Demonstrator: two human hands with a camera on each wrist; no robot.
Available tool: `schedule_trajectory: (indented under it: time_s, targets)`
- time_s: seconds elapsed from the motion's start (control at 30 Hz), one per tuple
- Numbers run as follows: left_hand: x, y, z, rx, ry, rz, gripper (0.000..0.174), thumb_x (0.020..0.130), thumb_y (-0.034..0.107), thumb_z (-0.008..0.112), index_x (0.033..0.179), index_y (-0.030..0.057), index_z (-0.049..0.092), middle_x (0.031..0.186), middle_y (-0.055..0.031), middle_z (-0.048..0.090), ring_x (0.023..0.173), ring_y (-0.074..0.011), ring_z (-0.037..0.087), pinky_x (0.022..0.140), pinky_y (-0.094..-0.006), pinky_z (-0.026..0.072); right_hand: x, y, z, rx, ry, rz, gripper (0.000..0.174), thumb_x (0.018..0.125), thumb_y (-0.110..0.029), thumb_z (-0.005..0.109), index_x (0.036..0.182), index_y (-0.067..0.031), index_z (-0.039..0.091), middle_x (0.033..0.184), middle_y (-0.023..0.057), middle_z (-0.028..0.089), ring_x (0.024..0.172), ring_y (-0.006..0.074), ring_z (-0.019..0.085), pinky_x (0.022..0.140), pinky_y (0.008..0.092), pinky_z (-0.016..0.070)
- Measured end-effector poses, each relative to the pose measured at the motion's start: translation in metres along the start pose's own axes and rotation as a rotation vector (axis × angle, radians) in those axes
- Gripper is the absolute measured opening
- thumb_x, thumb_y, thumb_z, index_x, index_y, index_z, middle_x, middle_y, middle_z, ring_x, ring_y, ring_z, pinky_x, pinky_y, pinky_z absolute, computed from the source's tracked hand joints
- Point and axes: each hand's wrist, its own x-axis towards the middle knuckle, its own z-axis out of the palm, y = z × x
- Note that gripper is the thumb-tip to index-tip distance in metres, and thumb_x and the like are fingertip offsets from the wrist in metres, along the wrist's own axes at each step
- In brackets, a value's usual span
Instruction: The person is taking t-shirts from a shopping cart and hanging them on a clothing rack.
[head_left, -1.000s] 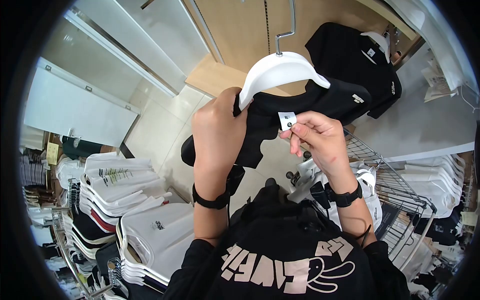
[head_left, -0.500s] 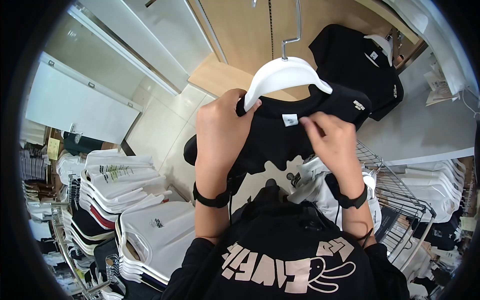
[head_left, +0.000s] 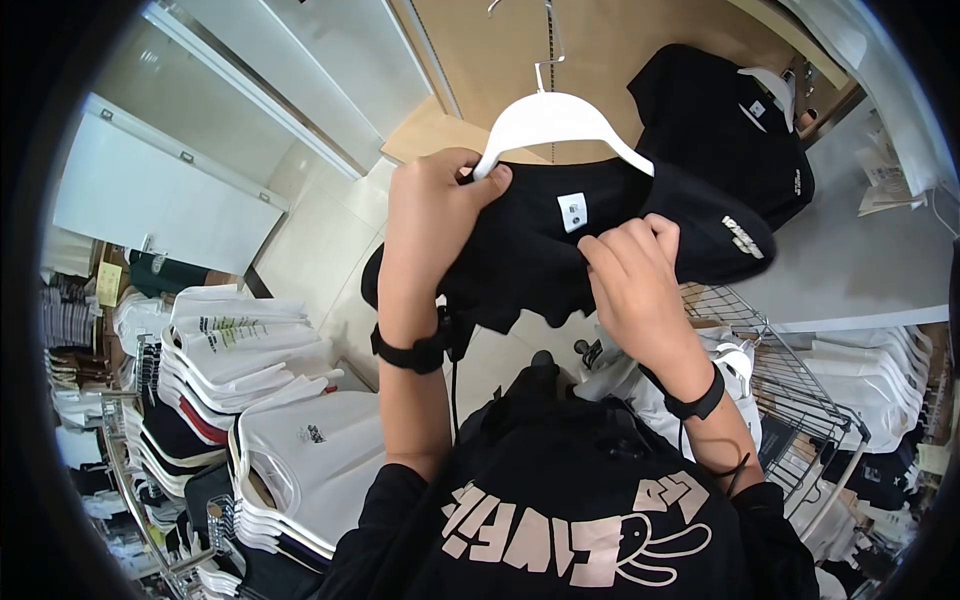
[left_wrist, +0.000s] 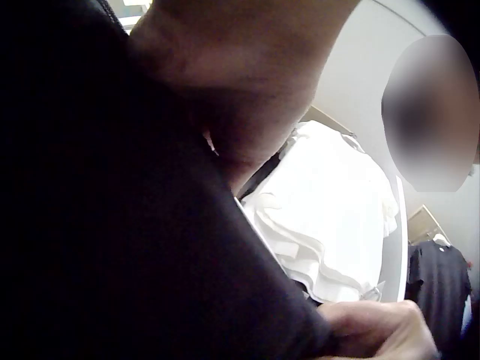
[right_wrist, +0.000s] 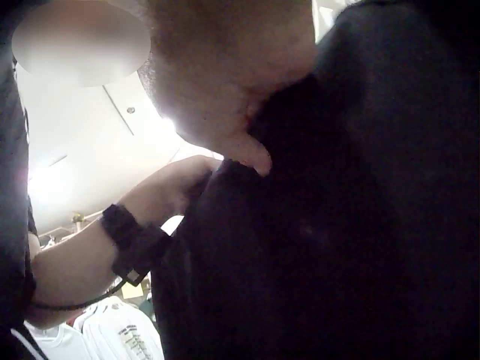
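A black T-shirt hangs in front of me on a white hanger with a metal hook. My left hand grips the hanger's left arm together with the shirt's shoulder, thumb on top. At the front of the neckline, my right hand holds the collar with bent fingers. Inside the neck shows a white label, just left of those fingers. Small light lettering marks the shirt's right side. Dark cloth fills much of both wrist views; my right thumb lies against it in the right wrist view.
Another black T-shirt hangs by the wooden panel at the back right. Racks of white shirts stand at the left, more white shirts at the right. A wire cart is beside my right forearm.
My right hand pinched the label a second ago, let it go, and moved to the collar front. The label now lies flat inside the neck; the hanger has risen slightly in view.
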Motion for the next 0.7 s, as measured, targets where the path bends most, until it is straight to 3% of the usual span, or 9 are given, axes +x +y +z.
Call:
schedule_trajectory:
  time_s: [0.07,0.13,0.33,0.5,0.7]
  targets:
    - [0.005,-0.021,0.004,-0.097,-0.021,-0.030,0.024,0.078,0.017,0.073,0.083,-0.0056,0.069,0.054,-0.0109,0.053,0.047,-0.0146,0.046,0.049,-0.0304,0.0380,0.001,-0.003,-0.004,0.014,0.192,-0.157,0.030,0.067,0.004,0.061,0.096,0.0037,0.062,0.088,0.0093,0.057,0.085,0.0246,0.054,0.088,0.0407,0.0367]
    - [0.007,-0.032,0.006,-0.252,-0.060,-0.114,0.025,0.080,0.019,0.073,0.082,-0.0057,0.069,0.052,-0.0031,0.047,0.050,-0.0084,0.037,0.047,-0.0284,0.0316,0.006,0.004,-0.005,0.012,0.202,-0.190,0.031,0.066,0.005,0.061,0.097,0.0042,0.062,0.089,0.0091,0.057,0.084,0.0246,0.054,0.087,0.0408,0.0380]
    - [-0.007,-0.014,-0.002,-0.201,0.051,-0.165,0.025,0.080,0.020,0.073,0.083,-0.0050,0.069,0.051,-0.0026,0.048,0.051,-0.0070,0.038,0.047,-0.0276,0.0316,0.012,0.005,-0.017,0.080,0.241,-0.312,0.019,0.067,0.000,0.066,0.086,0.0027,0.065,0.090,0.0094,0.062,0.086,0.0256,0.060,0.094,0.0472,0.0444]
    - [-0.020,0.000,-0.008,-0.161,0.255,-0.069,0.027,0.081,0.022,0.074,0.089,-0.0033,0.071,0.052,-0.0027,0.049,0.051,-0.0071,0.039,0.048,-0.0266,0.0337,-0.011,-0.034,-0.028,0.151,0.161,-0.423,0.024,0.058,-0.004,0.065,0.080,0.0055,0.063,0.079,0.0108,0.056,0.072,0.0220,0.054,0.086,0.0421,0.0519]
    - [-0.030,0.009,-0.013,-0.141,0.353,-0.004,0.027,0.081,0.023,0.075,0.092,-0.0013,0.072,0.053,-0.0028,0.051,0.051,-0.0073,0.041,0.049,-0.0263,0.0351,-0.030,-0.046,-0.040,0.110,0.154,-0.461,0.019,0.059,-0.004,0.064,0.076,0.0035,0.064,0.075,0.0072,0.055,0.071,0.0204,0.053,0.081,0.0382,0.0514]
